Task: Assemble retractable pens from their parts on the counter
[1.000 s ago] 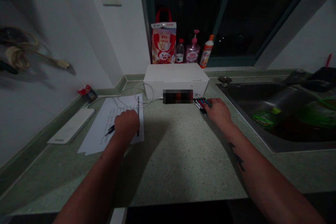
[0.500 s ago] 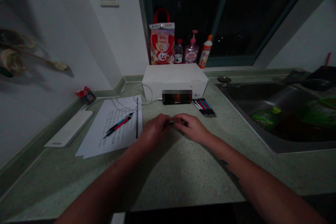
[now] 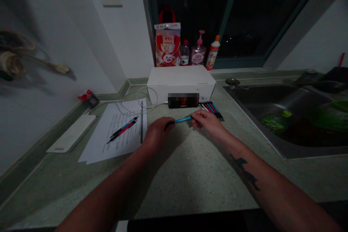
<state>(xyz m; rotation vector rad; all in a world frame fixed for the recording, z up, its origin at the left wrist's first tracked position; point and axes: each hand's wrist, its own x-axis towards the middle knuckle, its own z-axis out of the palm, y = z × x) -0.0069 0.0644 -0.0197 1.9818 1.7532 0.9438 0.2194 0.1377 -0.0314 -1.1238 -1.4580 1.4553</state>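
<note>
A blue pen with dark ends is held level between my two hands, above the counter. My left hand is closed around its left end, and my right hand pinches the right end with thumb and fingers. To the left, a blue and a red pen lie side by side on printed paper sheets. Just beyond my right hand, a row of several pens rests on the counter, partly covered by that hand. Behind the held pen a phone leans against a white box.
A white cable loops from the phone across the paper. At left lie a white flat device and a small red packet. Bottles and a bag stand behind the box. On the right is a steel sink with green items inside.
My hands have moved apart, the right one shifting right and slightly up with its forearm turned. The blue pen, hidden between the fingers before, now shows stretched between both hands.
</note>
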